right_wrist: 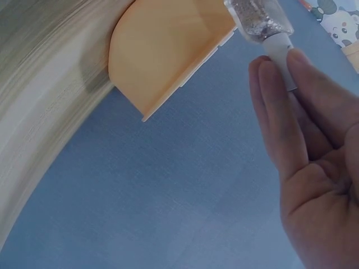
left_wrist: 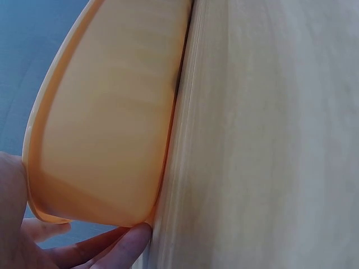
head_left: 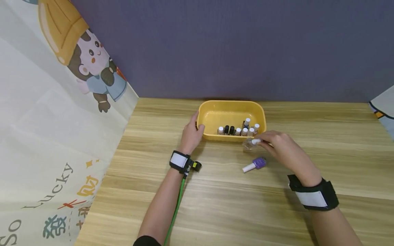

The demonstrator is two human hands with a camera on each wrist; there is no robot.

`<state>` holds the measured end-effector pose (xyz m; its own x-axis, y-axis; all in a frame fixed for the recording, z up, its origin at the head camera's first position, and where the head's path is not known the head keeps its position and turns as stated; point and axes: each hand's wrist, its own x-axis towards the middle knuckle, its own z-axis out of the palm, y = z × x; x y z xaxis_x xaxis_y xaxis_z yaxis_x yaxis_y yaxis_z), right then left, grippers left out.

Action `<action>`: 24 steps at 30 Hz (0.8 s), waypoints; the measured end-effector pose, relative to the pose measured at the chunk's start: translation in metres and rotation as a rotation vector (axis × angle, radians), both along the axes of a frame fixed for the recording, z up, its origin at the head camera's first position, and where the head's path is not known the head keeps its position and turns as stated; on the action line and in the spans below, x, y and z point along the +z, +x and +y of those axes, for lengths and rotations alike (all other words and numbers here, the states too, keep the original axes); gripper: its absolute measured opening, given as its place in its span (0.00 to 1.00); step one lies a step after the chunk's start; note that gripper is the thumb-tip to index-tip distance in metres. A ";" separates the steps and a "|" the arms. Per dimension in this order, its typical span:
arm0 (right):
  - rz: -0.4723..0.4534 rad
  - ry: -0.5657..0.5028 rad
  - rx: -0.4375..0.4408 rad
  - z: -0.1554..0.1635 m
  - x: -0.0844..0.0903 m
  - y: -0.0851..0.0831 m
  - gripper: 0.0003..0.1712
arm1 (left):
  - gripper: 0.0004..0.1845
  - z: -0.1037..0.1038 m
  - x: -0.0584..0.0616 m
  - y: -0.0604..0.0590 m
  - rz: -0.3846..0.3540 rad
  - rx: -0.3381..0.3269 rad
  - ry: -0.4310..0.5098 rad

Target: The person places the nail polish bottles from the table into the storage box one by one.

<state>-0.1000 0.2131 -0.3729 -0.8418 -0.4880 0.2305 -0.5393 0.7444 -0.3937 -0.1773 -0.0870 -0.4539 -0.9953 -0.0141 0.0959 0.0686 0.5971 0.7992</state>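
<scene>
My right hand [head_left: 281,147] pinches the white cap of a clear nail polish bottle [head_left: 249,143] between thumb and fingers. Silvery glitter shows inside this bottle [right_wrist: 261,17] in the right wrist view. It is held just off the front right side of a yellow plastic basket [head_left: 212,137]. My left hand [head_left: 191,135] grips the basket's left end, thumb at the rim and fingertips against the outer wall [left_wrist: 106,140]. Inside, several nail polish bottles [head_left: 238,131] with white or black caps line the front wall, and one dark bottle [head_left: 246,123] stands behind them.
A purple nail polish bottle [head_left: 259,163] with a white cap lies on its side on the wooden table [head_left: 234,212], in front of the basket. Behind the table rises a dark blue wall [head_left: 234,51]. A printed white curtain [head_left: 40,112] hangs at the left.
</scene>
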 end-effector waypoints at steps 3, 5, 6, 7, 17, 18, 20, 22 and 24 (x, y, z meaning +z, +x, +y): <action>0.027 -0.006 0.008 0.000 -0.001 -0.001 0.11 | 0.33 0.000 0.000 0.000 0.003 0.000 0.002; 0.040 -0.009 0.010 0.000 -0.001 -0.001 0.11 | 0.33 0.000 0.000 0.000 0.004 0.000 0.004; 0.045 -0.009 0.009 0.000 -0.001 -0.002 0.11 | 0.33 0.000 0.000 0.000 0.005 -0.001 0.004; 0.049 -0.010 0.008 0.001 -0.001 -0.002 0.11 | 0.33 0.000 0.000 0.000 0.005 -0.001 0.002; 0.107 -0.034 -0.001 0.002 0.000 -0.002 0.11 | 0.34 0.000 0.003 0.001 -0.016 -0.001 0.010; 0.112 -0.035 -0.001 0.002 0.000 -0.002 0.11 | 0.34 0.000 0.003 0.001 -0.014 -0.001 0.008; 0.115 -0.038 0.000 0.002 -0.001 -0.002 0.11 | 0.33 0.000 0.003 0.001 -0.010 0.001 0.004; 0.117 -0.040 0.000 0.002 -0.001 -0.002 0.11 | 0.34 0.000 0.002 0.000 -0.006 0.002 0.001; 0.114 -0.043 -0.003 0.002 -0.001 -0.002 0.10 | 0.34 0.000 0.001 0.000 -0.006 0.005 -0.004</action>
